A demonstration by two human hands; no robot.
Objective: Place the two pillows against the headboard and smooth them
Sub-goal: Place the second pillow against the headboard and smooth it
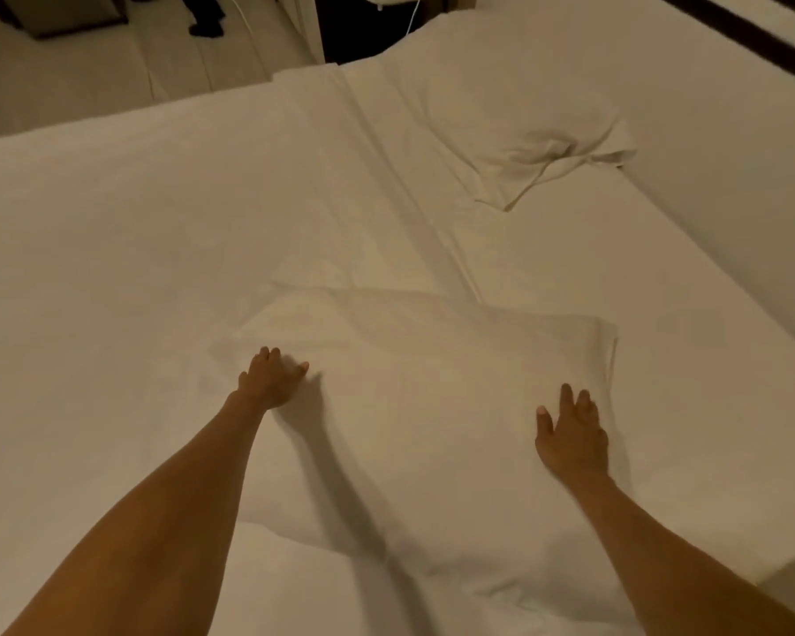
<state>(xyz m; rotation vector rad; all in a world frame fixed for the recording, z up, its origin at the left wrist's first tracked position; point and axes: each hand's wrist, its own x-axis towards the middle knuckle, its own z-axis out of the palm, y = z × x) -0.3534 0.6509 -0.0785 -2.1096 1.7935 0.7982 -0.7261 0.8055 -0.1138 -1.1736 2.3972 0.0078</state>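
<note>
A white pillow [423,406] lies flat on the white bed [111,268] in front of me. My left hand [271,378] rests on its left edge, fingers curled a little over the fabric. My right hand [572,433] lies flat on its right side with fingers spread. A second white pillow [501,98] sits farther away at the upper right, its near corner crumpled, close to the pale headboard [730,153] that runs along the right.
A folded-back sheet edge [386,176] runs diagonally between the pillows. Beyond the bed at the top left lie pale floor, a dark bag [60,13] and a white cable [414,16]. The mattress corner [781,562] ends at lower right.
</note>
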